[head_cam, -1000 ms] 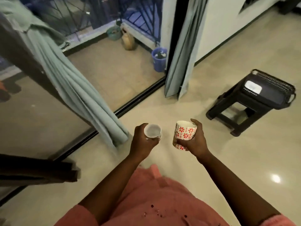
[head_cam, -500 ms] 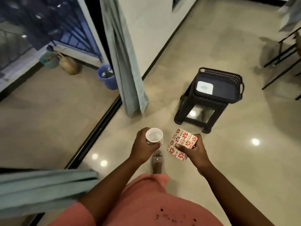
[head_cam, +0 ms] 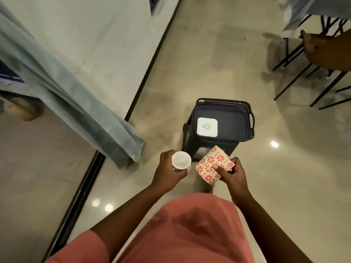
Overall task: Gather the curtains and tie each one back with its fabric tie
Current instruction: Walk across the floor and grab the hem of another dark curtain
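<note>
Turning from curtain [head_cam: 72, 103] toward stool [head_cam: 209, 149] noted; cups gripped by left hand [head_cam: 169, 173] and right hand [head_cam: 232, 172]; tying not underway.

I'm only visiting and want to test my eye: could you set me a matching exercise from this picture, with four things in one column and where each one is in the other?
Things:
1. white cup
2. red-flowered cup
3. black basket
4. curtain

Places:
A. on the black stool
B. held in the right hand
C. hanging beside the glass door, down to the floor
D. held in the left hand

Pairs: 1-D, 2-B, 3-A, 4-C
</note>
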